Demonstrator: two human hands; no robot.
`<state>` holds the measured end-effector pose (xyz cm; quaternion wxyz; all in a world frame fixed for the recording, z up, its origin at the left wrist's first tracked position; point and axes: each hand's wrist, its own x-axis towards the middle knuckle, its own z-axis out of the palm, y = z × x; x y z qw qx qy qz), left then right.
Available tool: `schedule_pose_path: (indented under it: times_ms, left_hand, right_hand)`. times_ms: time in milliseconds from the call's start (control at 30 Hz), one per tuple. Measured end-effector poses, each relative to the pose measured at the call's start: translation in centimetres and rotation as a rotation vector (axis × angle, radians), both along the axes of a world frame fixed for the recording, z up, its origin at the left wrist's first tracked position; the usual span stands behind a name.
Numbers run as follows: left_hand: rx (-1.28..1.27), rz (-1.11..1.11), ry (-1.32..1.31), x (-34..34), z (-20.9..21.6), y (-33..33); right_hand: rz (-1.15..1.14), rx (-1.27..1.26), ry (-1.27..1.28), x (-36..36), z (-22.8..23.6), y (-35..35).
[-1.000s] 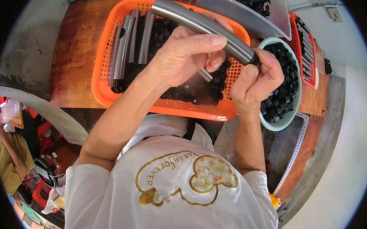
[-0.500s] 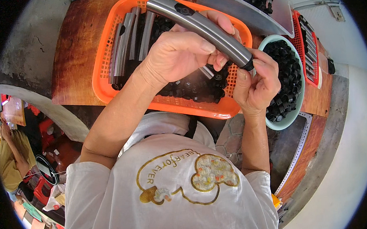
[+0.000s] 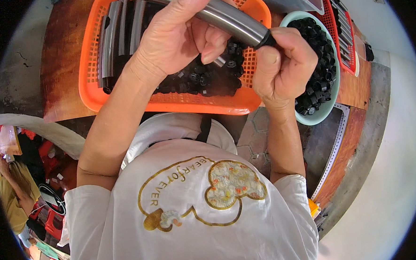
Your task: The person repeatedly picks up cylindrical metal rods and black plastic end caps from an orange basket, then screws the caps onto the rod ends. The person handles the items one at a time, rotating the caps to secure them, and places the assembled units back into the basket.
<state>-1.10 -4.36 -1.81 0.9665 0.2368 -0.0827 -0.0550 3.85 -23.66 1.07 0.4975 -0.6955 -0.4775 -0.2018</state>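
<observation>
Tube of brushed metal slants across the upper centre of the frame, clamped in a person's left hand, its near end angled down to the right. The left forearm climbs diagonally from the lower left, wrist bent, with the thumb laid over the metal and the fingers curled about its underside. At centre right, the right forearm stands almost straight up, and the right hand pinches a black end piece at the tube's lower end between thumb and bent forefinger.

Below the hands, an orange basket with pierced walls fills the upper centre. More metal tubes lean side by side at its left, while small black parts lie heaped at its centre and right, a slim metal rod among them. Just right of the basket, a pale green bowl is piled with black caps. At upper right, a red basket holds tubes set in a row. A wooden tabletop shows at upper left.
</observation>
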Motion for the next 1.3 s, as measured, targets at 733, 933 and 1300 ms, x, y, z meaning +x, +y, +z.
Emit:
schedule_pose_path:
  times_ms: [733, 933, 1300]
  left_hand:
    - [-0.043, 0.057, 0.319, 0.2, 0.8, -0.2]
    - [0.001, 0.117, 0.309, 0.2, 1.2, -0.3]
    - [0.088, 0.220, 0.474, 0.4, 1.9, -0.1]
  right_hand:
    - [-0.189, 0.155, 0.275, -0.8, -1.8, 3.6]
    - [-0.203, 0.138, 0.365, -0.9, -1.5, 3.9]
    - [-0.166, 0.023, 0.176, -0.4, -2.4, 3.8]
